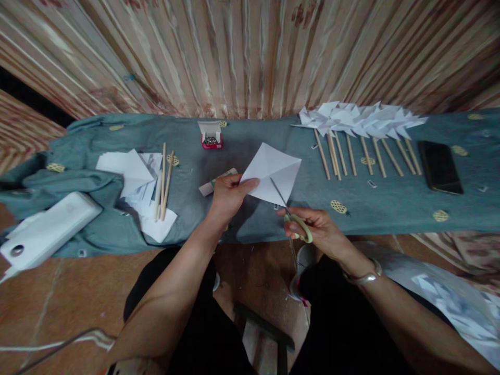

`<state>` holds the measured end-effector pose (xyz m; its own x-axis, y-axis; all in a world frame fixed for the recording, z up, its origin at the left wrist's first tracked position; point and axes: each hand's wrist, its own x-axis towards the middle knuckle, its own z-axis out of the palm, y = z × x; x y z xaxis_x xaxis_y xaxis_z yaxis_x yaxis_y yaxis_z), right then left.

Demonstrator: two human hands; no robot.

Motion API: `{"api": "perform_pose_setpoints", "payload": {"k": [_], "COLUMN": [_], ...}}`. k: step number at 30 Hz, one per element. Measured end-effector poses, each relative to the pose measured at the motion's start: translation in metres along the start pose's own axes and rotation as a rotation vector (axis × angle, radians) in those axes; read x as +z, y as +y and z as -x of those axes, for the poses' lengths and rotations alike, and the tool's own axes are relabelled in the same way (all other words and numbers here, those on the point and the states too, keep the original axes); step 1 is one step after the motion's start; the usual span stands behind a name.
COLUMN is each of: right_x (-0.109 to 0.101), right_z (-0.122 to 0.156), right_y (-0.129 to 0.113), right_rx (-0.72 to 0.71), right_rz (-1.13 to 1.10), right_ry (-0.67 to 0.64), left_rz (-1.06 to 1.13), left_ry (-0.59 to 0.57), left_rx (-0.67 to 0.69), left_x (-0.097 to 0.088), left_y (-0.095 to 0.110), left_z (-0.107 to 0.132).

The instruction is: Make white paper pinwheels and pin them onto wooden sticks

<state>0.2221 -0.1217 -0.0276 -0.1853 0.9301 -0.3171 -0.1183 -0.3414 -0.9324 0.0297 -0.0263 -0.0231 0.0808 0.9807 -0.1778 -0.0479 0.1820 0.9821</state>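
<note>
A white square sheet of paper (269,166) with diagonal creases is held up over the cloth. My left hand (230,195) pinches its left corner between thumb and fingers. In my right hand (312,226) are scissors (300,229) with pale green handles. Their blade lies over the lower right part of the sheet, pointing toward its centre; whether the paper is cut there I cannot tell. Beneath my left hand, a glue-stick-like tube (211,185) lies on the cloth. Behind it stands an open red box (211,139) of small metal pieces.
Paper pinwheels (359,119) on wooden sticks lie in a row at the back right, beside a black phone (440,166). To the left are loose sticks (167,185), paper sheets (136,172) and a white power-strip-like device (54,229). A green-grey cloth (390,208) covers the narrow table.
</note>
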Motion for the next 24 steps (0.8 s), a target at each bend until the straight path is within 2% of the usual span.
{"api": "perform_pose_setpoints", "payload": {"k": [16, 21, 24], "right_x": [0.001, 0.002, -0.007], "right_z": [-0.001, 0.002, 0.008], "right_y": [0.001, -0.008, -0.016], "right_rx": [0.037, 0.072, 0.107], "right_rz": [-0.018, 0.010, 0.066], "right_ry": [0.042, -0.054, -0.121], "left_rz": [0.023, 0.022, 0.037], "left_ry": [0.016, 0.012, 0.031], "left_rx": [0.006, 0.016, 0.047], "left_x": [0.002, 0.000, -0.005], "left_y": [0.000, -0.001, -0.001], "left_z": [0.000, -0.001, -0.002]}}
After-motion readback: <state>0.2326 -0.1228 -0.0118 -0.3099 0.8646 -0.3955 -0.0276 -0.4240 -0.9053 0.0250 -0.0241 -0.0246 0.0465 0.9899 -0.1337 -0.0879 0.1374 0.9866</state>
